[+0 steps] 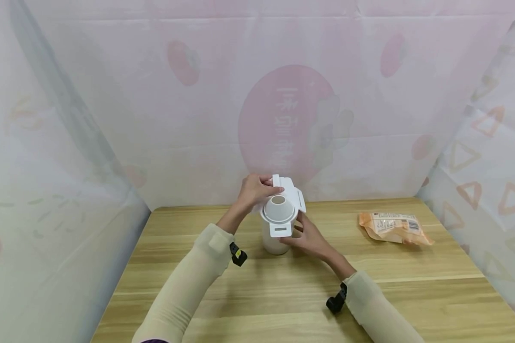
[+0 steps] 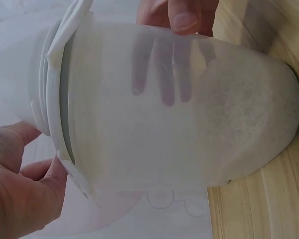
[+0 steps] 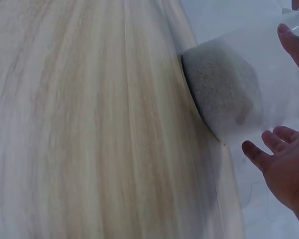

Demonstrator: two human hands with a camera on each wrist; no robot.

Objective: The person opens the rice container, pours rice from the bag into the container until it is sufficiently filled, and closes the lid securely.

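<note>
A white translucent container (image 1: 274,240) stands on the wooden table (image 1: 283,295), with pale powder in its lower part (image 2: 249,114). Its white lid (image 1: 280,212) has a round opening and hinged flaps. My left hand (image 1: 263,186) reaches over from the left and grips the raised rear flap (image 1: 283,183) of the lid; in the left wrist view this hand (image 2: 25,189) sits by the lid rim (image 2: 55,99). My right hand (image 1: 299,233) holds the container's body from the right. Its fingers (image 2: 162,74) show through the wall, and its thumb and fingers (image 3: 259,152) bracket the container (image 3: 224,94).
An orange snack packet (image 1: 395,227) lies on the table at the right. Pink and white printed sheets (image 1: 283,119) close off the back and both sides. Black wrist cameras (image 1: 238,255) sit on both cream sleeves.
</note>
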